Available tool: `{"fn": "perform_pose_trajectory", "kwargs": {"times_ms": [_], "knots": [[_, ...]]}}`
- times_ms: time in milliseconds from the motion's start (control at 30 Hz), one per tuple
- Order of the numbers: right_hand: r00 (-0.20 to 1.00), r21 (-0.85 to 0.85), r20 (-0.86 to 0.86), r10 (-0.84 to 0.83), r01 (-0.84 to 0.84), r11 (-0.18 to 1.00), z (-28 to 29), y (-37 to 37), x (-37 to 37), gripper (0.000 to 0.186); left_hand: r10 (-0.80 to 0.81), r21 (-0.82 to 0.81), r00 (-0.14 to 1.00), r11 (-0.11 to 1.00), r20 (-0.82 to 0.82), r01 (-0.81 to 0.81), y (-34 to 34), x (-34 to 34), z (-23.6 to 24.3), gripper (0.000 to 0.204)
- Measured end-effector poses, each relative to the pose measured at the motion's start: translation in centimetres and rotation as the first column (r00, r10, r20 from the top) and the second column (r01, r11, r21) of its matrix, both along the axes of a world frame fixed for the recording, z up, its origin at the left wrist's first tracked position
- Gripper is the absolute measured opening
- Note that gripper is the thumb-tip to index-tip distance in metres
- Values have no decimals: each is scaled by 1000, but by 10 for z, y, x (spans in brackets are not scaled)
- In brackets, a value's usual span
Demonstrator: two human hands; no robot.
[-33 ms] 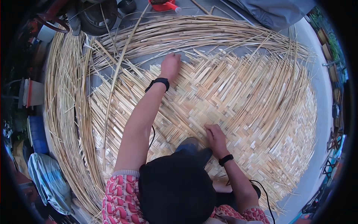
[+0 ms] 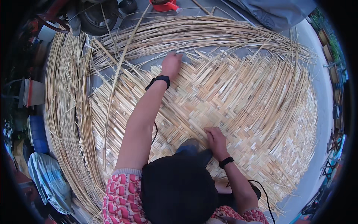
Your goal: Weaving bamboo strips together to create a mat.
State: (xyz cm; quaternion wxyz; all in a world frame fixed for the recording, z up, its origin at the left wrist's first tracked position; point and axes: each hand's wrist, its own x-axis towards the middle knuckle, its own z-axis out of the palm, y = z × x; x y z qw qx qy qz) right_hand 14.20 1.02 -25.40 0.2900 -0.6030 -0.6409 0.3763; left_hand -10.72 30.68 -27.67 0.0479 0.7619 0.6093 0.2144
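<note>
A wide woven mat of flat, pale reed strips is spread on the ground under me. My left hand reaches to its far edge, where loose strip ends stick out. The fingers there are curled closed, and what lies under them is hidden. Lower and to the right, my right hand is closed low over the weave, thumb side toward the left, beside my shoe. Whatever its fingers grip cannot be made out. Long unwoven strips run across the mat's right half.
Bundles of long reeds lie beyond the mat and along its left. One long reed crosses the mat's left part. A wheel, red watering can and grey cover stand at the back.
My left forearm has shifted very slightly to the right, and my right hand sits a few pixels lower. Both hands stay closed; the mat looks the same.
</note>
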Motion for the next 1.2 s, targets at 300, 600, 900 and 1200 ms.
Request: {"fn": "perform_pose_trajectory", "kwargs": {"times_ms": [300, 600, 900, 1200], "knots": [[996, -14, 84, 1, 1, 1000, -1, 2, -4, 13, -178, -180, 979, 971, -103, 157, 47, 35, -21, 39], [996, -69, 91, 3, 3, 998, 1, 6, 2, 13, -20, 19, 998, 1000, -53, 21, 48, 35, -18, 20], [992, -34, 119, 41, -37, 999, -9, 1, 9, 16, 199, 199, 819, 915, 538, -352, 87, 5, 27, 19], [990, -104, 68, 125, -117, 988, 3, -3, 17, 17, -86, -276, 996, 958, -28, 75, 49, 2, 6, 36]]}}
